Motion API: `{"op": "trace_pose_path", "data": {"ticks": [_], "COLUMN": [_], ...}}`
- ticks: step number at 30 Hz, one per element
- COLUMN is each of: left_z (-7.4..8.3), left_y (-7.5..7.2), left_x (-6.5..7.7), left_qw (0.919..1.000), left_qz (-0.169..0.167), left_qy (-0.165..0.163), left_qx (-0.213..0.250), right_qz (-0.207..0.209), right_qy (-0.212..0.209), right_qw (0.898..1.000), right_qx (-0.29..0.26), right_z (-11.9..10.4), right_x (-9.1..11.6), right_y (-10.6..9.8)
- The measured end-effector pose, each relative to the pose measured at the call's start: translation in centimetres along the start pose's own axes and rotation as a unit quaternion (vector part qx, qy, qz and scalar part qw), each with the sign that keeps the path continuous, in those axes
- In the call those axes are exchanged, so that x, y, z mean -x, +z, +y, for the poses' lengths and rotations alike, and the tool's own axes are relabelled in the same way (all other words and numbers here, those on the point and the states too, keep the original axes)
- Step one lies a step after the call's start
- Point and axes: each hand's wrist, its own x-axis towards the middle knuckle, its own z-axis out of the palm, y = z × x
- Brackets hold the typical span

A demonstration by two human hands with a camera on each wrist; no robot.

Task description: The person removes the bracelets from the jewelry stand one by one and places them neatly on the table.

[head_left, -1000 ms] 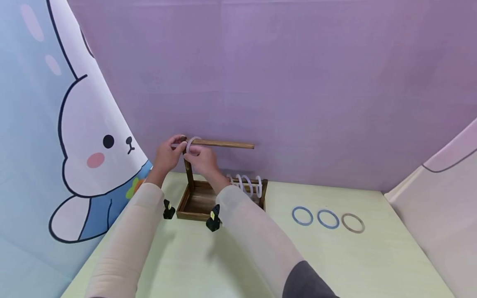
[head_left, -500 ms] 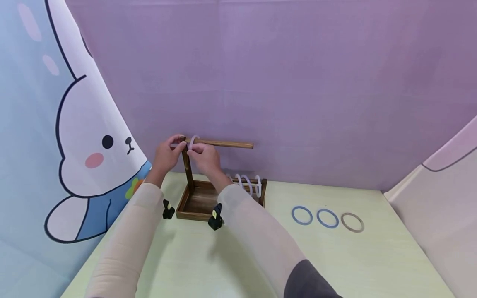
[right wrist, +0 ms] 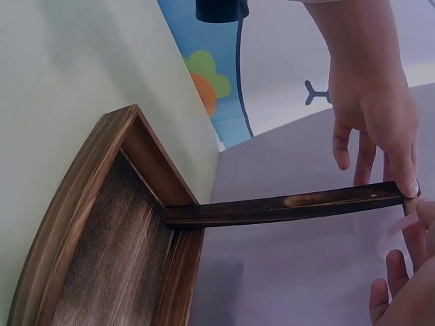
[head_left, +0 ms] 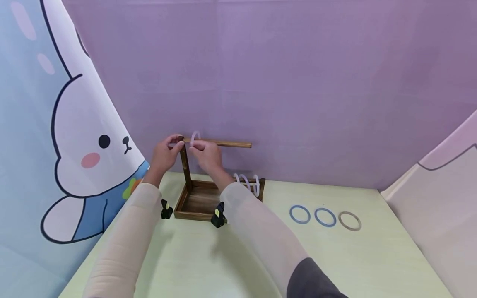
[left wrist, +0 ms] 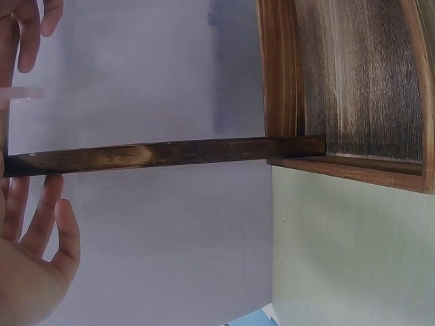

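In the head view, my left hand (head_left: 164, 156) grips the top of a dark wooden post (head_left: 185, 163), thumb in front and fingers behind. My right hand (head_left: 209, 157) pinches a pale pink ring (head_left: 195, 135) between thumb and fingers. That ring encircles the horizontal wooden rod (head_left: 232, 144), close to the post. The post rises from the back left corner of a wooden tray (head_left: 191, 216). From the right wrist, the post (right wrist: 285, 209) and the pale ring (right wrist: 396, 234) show, with the right hand (right wrist: 411, 292) partly cut off by the frame edge.
Several pale rings (head_left: 256, 186) hang on a low bar at the tray's right, partly hidden by my right arm. Two blue rings (head_left: 299, 214) and a brownish ring (head_left: 349, 221) lie on the table (head_left: 335, 265). A purple cloth (head_left: 298, 91) hangs behind.
My right hand and the pale ring have shifted slightly right along the rod, away from the post. The left hand keeps its hold on the post top. The head view has panned slightly.
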Motion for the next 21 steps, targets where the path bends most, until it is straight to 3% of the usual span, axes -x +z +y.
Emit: {"op": "trace_pose_path", "data": {"ticks": [21], "left_z": [0.1], "left_y": [0.2], "left_x": [0.1], "left_qw": [1.0000], "left_qz": [-0.003], "left_qy": [-0.004], "left_qx": [0.005], "right_qz": [-0.005], "right_qy": [-0.016], "right_qw": [1.000], "right_qx": [0.015], "right_z": [1.5], "right_x": [0.8], "right_y": [-2.2]}}
